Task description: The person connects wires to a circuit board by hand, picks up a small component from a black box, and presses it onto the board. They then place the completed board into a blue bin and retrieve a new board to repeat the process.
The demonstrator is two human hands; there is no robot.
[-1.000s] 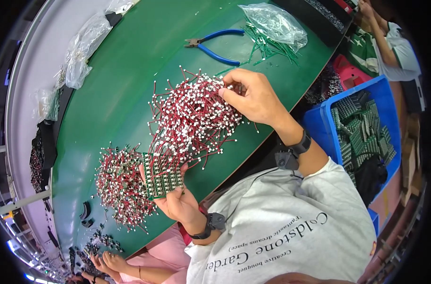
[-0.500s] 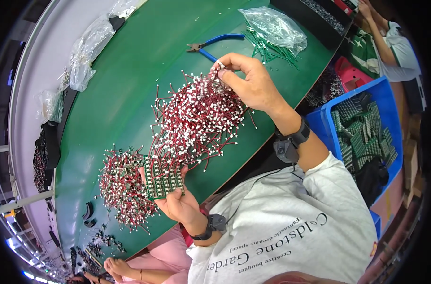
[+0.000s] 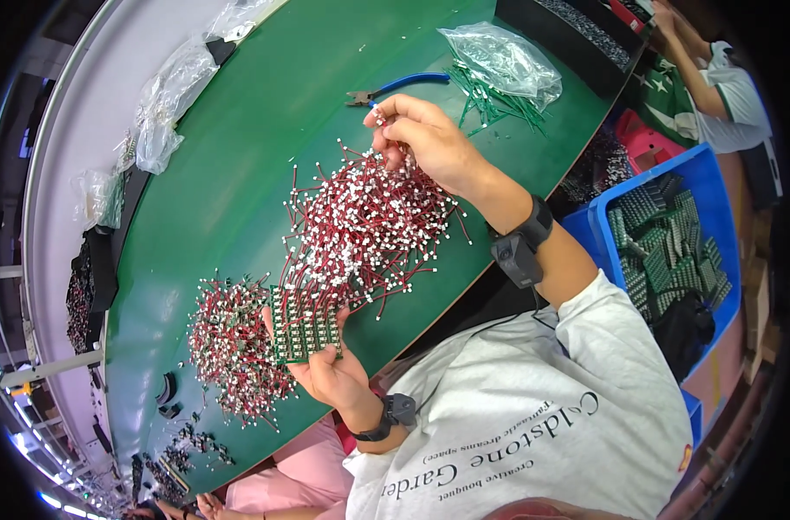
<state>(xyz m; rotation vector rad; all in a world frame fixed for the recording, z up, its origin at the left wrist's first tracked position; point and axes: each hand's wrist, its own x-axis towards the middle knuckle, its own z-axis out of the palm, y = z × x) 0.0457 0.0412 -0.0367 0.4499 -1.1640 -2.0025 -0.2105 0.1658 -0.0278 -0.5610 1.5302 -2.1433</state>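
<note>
My left hand (image 3: 330, 377) is closed on the edge of a green circuit board panel (image 3: 304, 332) set with rows of small pale parts. Several red wires run up from the panel's top edge. Directly beyond it lies a big heap of short red wires with white connectors (image 3: 364, 217). Over the heap's far edge, my right hand (image 3: 425, 143) pinches a red wire whose white connector shows at the fingertips; most of the wire is hidden by the fingers. A second heap of red wires and small green boards (image 3: 239, 351) sits left of the panel.
Blue-handled cutters (image 3: 408, 81) lie beyond my right hand, near a clear plastic bag (image 3: 503, 61) and thin green strips (image 3: 499, 102). At right stands a blue bin (image 3: 724, 286) of board panels. Small black parts (image 3: 191, 442) lie lower left. Other people sit lower left and upper right.
My right hand has moved left and slightly away from the heap, its fingers now curled more tightly. My left hand still holds the panel. The whole view has shifted slightly.
</note>
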